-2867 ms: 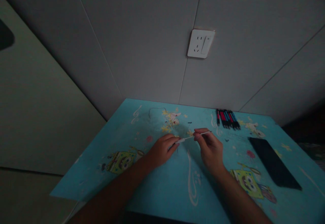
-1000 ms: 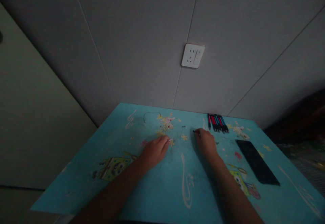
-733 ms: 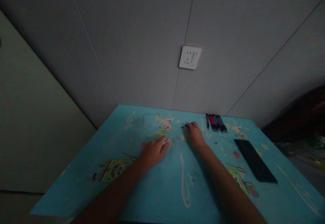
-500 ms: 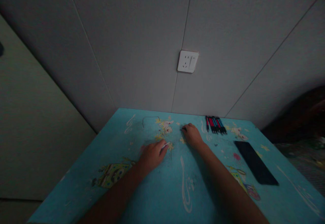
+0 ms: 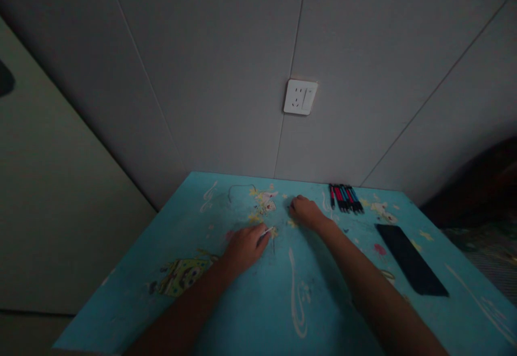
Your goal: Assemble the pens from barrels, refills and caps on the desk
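Note:
My left hand (image 5: 245, 246) rests low over the blue patterned tabletop (image 5: 262, 302), fingers closed round a thin whitish stick-like piece (image 5: 266, 231) whose tip pokes out past the thumb. Farther forward and to the right, my right hand (image 5: 306, 211) is pinched close to the table surface. A small dark thing (image 5: 292, 206) shows at its fingertips; what it is I cannot make out. A row of several pens (image 5: 346, 199), with red, blue and black parts, lies to the right of my right hand.
A flat black rectangular piece (image 5: 411, 259) lies on the right side of the table. Behind the table's far edge stands a grey panelled wall (image 5: 226, 76) with a white socket plate (image 5: 300, 97). A pale panel (image 5: 60, 183) rises at the left.
The view has shifted slightly. Less of the dark thing now shows at my right fingertips, and that hand stays near the same spot. My left hand keeps its hold on the whitish piece.

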{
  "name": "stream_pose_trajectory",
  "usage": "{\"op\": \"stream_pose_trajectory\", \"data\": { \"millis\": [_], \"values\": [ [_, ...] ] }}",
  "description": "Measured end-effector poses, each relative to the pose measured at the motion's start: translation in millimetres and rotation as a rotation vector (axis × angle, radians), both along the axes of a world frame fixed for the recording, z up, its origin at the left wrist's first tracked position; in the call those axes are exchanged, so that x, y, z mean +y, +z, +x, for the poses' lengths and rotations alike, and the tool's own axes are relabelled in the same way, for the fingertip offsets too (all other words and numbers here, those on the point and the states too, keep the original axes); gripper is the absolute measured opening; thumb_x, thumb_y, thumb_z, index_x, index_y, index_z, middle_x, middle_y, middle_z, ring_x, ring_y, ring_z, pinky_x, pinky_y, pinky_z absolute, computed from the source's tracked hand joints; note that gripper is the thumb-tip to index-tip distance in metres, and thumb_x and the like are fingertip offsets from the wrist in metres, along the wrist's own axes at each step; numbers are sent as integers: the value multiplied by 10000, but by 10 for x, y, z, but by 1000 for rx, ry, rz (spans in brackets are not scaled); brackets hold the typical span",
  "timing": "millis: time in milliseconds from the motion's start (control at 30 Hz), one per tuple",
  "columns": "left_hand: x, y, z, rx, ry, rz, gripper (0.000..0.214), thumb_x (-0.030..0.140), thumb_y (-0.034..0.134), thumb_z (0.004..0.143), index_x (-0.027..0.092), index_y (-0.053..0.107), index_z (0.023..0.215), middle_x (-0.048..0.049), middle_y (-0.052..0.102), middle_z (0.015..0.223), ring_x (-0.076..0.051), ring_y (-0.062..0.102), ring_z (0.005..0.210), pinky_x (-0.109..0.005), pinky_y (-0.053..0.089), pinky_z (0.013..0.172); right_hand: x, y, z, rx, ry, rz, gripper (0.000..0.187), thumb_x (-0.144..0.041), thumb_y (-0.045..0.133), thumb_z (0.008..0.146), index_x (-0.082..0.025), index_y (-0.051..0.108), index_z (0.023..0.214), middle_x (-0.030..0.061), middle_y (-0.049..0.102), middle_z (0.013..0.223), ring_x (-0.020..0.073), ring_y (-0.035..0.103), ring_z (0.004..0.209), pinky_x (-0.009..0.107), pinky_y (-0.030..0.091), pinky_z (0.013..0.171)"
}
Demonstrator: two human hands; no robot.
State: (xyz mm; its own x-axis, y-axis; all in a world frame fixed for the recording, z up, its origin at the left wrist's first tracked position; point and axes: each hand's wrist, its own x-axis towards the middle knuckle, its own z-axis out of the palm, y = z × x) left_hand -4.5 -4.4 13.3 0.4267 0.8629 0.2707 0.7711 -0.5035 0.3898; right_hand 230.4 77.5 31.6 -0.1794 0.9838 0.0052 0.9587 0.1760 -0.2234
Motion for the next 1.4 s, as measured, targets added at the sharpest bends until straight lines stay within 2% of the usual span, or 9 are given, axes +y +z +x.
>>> {"op": "stream_pose_trajectory", "data": {
  "millis": [100, 200, 300, 367, 633, 967, 1200, 1400],
  "values": [
    [4, -2, -4, -60, 3, -16, 263, 364, 389, 988, 225, 611, 964, -36, 712, 843, -190, 672, 774, -267, 426, 653, -204, 75, -56, 92, 70, 29, 212, -273, 475, 945, -123, 616, 998, 115, 658, 983, 182, 621, 882, 266, 440, 802],
    [13, -12, -5, -131, -6, -38, 281, 346, 359, 1005, 249, 583, 1144, -40, 724, 1003, -195, 685, 870, -280, 463, 724, -531, 97, -116, 239, 147, 40, 273, -332, 369, 999, -162, 578, 1044, 38, 663, 890, 132, 613, 787, 215, 457, 723],
    [19, -39, 7, -144, -56, -53, 294, 332, 346, 1013, 249, 581, 1170, -43, 716, 1037, -189, 681, 904, -286, 482, 779, -822, 65, -150, 628, 167, 59, 233, -361, 466, 956, -172, 598, 988, 31, 665, 869, 148, 609, 785, 234, 474, 706],
    [14, -58, 19, -140, -97, -51, 288, 324, 353, 1014, 241, 586, 1161, -44, 707, 1019, -181, 673, 907, -284, 486, 801, -932, 40, -159, 749, 163, 58, 196, -347, 524, 924, -182, 622, 960, 31, 669, 860, 158, 610, 778, 255, 481, 717],
    [-16, -36, 35, -91, -173, -24, 298, 333, 355, 1016, 202, 623, 1021, -43, 667, 881, -161, 647, 818, -269, 480, 748, -970, -10, -136, 782, 179, 88, 140, -290, 563, 904, -205, 640, 985, 37, 679, 902, 172, 628, 799, 285, 499, 750],
    [-32, -47, 24, -102, -193, -28, 287, 312, 367, 1014, 204, 619, 1097, -55, 677, 939, -172, 651, 884, -289, 486, 790, -986, 19, -106, 778, 179, 66, 148, -290, 570, 910, -203, 638, 1008, 41, 683, 935, 176, 638, 838, 297, 506, 788],
    [-42, -61, 21, -81, -214, -8, 269, 286, 381, 1007, 203, 618, 1106, -51, 682, 920, -171, 654, 848, -285, 492, 757, -979, -14, -132, 791, 220, 49, 149, -280, 562, 911, -208, 649, 1007, 33, 679, 928, 173, 634, 828, 298, 505, 783],
    [-32, -91, 13, -78, -248, -18, 289, 311, 379, 1008, 214, 593, 1175, -55, 693, 998, -183, 667, 897, -306, 514, 797, -988, 11, -143, 800, 225, 19, 140, -275, 560, 915, -212, 651, 1001, 27, 679, 923, 175, 630, 845, 299, 502, 794]
  ]
}}
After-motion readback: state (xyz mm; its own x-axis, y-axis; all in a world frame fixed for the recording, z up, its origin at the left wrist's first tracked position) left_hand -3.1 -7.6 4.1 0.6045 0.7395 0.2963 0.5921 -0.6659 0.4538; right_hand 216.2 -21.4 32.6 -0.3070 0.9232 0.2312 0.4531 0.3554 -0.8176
